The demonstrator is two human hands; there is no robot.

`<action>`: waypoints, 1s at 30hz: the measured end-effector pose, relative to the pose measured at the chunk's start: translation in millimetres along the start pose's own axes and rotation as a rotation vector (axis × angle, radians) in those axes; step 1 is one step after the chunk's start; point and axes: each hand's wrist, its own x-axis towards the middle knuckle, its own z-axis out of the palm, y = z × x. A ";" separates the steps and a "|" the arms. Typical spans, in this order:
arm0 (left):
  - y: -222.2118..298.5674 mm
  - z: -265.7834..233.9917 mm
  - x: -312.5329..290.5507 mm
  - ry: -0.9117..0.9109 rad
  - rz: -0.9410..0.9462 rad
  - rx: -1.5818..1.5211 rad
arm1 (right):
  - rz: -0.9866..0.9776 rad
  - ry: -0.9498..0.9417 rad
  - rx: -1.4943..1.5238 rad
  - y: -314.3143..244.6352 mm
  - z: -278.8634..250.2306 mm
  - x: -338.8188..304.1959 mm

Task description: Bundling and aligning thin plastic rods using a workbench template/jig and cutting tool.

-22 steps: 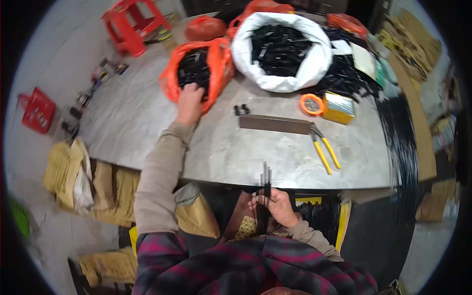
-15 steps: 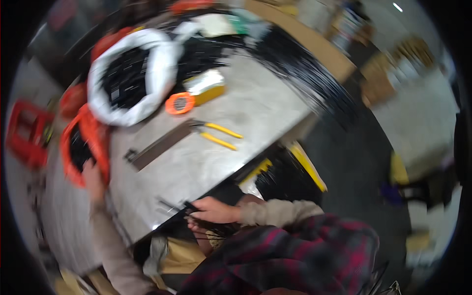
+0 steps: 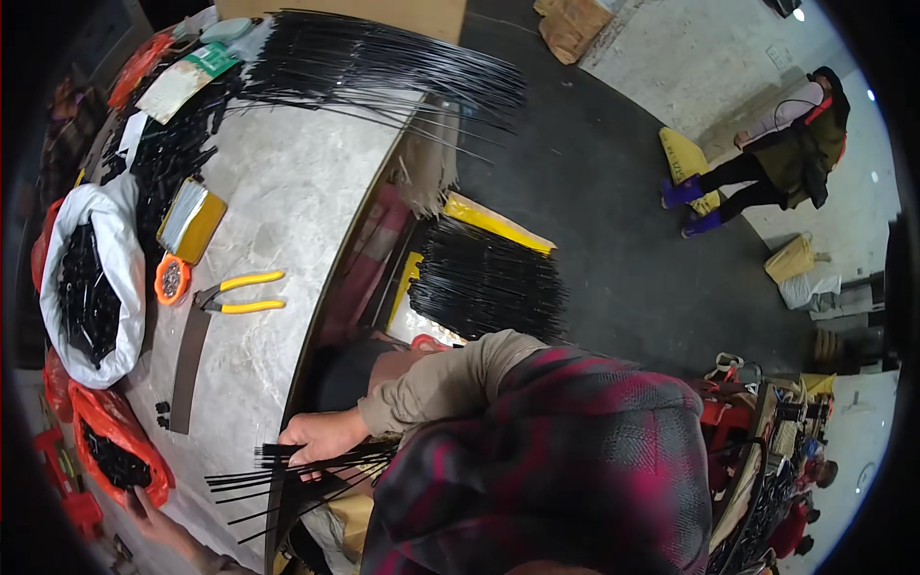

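My right hand is closed around a bundle of thin black rods, at the table's near edge. The rods fan out to the left over the tabletop. At the lower left my left hand reaches to the near rim of an orange-red plastic bag, its visible fingers stretched out. Small black parts fill that bag. Whether a part lies at the fingertips is too small to see. Between the hands and the pliers with yellow handles lies a flat dark strip, with a few small black pieces beside it.
A white sack of black parts stands at the left, near an orange round container and a yellow box. Long black rods overhang the table's far end. More rods fill a box beside the table. Another person stands far right.
My view has swung to the right, so the table sits further left in it. My right hand still grips the rods, and my left hand stays by the orange-red bag.
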 end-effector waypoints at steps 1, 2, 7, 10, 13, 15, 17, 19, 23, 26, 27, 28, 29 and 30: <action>29.3 2.6 -11.0 0.011 -0.089 -0.127 | -0.017 -0.006 0.003 0.6 -0.8 -0.1; 57.4 6.2 -23.7 0.022 -0.179 -0.253 | -0.044 -0.013 -0.014 -0.8 -1.9 -1.3; 155.9 37.2 -98.4 -0.100 -0.287 -0.515 | 0.000 -0.001 -0.037 -11.8 -4.6 -8.9; 178.4 24.1 -143.0 -0.140 -0.363 -0.544 | 0.012 -0.052 0.027 -9.7 8.4 -3.4; 206.7 44.0 -179.6 -0.074 -0.590 -0.664 | 0.132 0.039 0.005 -7.9 14.2 -7.9; 234.6 57.8 -194.3 -0.012 -0.710 -0.931 | 0.151 0.087 -0.045 -20.9 14.9 -17.3; 244.2 67.6 -198.7 0.034 -0.781 -1.119 | 0.125 0.106 -0.219 -33.8 15.1 -20.3; 242.2 74.2 -199.1 -0.001 -0.784 -1.224 | 0.180 0.091 -0.274 -45.3 15.0 -21.0; 242.4 65.6 -215.3 -0.011 -0.790 -1.319 | 0.235 0.041 -0.117 -44.4 21.8 -19.5; 243.0 63.0 -224.9 -0.040 -0.775 -1.371 | 0.250 0.033 -0.166 -44.6 24.3 -19.4; 244.4 61.6 -225.1 -0.061 -0.783 -1.366 | 0.221 0.033 -0.130 -38.7 23.4 -20.9; 245.0 62.2 -225.3 -0.047 -0.779 -1.375 | 0.227 0.024 -0.141 -37.6 23.8 -21.1; 245.5 63.3 -225.4 -0.061 -0.783 -1.391 | 0.219 0.023 -0.137 -37.2 24.2 -21.2; 245.4 64.2 -225.6 -0.078 -0.786 -1.406 | 0.209 0.023 -0.133 -37.4 25.0 -21.0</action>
